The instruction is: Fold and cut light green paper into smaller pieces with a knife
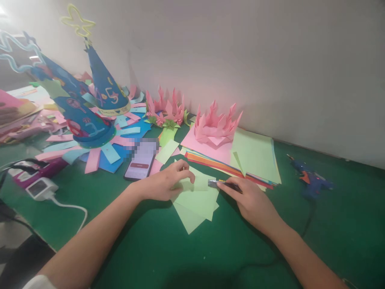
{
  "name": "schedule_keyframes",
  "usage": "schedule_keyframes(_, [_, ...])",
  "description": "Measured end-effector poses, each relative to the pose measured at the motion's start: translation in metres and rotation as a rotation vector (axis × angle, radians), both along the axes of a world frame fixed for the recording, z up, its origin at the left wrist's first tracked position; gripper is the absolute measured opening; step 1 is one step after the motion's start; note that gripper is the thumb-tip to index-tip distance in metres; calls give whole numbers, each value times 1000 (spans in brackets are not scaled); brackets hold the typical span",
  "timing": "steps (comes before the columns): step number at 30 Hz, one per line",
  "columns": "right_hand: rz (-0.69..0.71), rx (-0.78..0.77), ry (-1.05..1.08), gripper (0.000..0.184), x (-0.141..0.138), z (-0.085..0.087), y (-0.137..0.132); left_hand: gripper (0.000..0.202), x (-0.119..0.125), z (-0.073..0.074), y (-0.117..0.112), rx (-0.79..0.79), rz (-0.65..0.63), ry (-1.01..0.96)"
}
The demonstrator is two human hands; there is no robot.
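Several loose light green paper pieces point(195, 204) overlap on the green table in front of me. My left hand point(168, 180) rests at their left side, its fingers bent and apart, with the lower fingertips touching the paper. From the right, my right hand point(251, 200) grips a dark utility knife point(213, 183) whose silver front end points left over the paper's right edge. Whether its blade is out is too small to tell. Just beyond lies a stack of coloured paper point(216, 161), with larger light green sheets point(257, 154) and a folded pink paper crown point(215, 130) on it.
Left of the papers lies a phone point(140, 160). Blue cone hats point(87, 124) with paper strips stand at the back left, near a second pink crown point(167, 108). A glue gun point(313, 178) lies right; a white charger point(42, 188) with cable sits left. A wall closes the back.
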State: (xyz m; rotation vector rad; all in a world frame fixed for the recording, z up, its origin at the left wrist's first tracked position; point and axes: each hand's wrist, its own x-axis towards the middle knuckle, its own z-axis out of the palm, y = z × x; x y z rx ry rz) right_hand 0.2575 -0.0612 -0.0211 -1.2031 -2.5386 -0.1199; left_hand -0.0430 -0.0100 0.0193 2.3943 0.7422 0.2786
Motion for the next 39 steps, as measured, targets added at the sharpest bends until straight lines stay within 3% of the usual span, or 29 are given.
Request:
schedule_keyframes(5, [76,-85,6,44,0,3,-1,31,-2,-3,2,11,13,6])
schedule_keyframes(12, [111,-85,-16,42,-3,6,0,15,-1,-13,9,-4,21,-21])
schedule_keyframes(20, [123,-96,-53,53,4,4,1,21,3,-16,14,-20,33,-66])
schedule_keyframes(30, [186,-112,-52,53,7,12,3,18,4,-15,15,-69,56,-56])
schedule_keyframes(39, [189,-155,-43,53,18,8,3,19,4,-14,15,-115,67,-47])
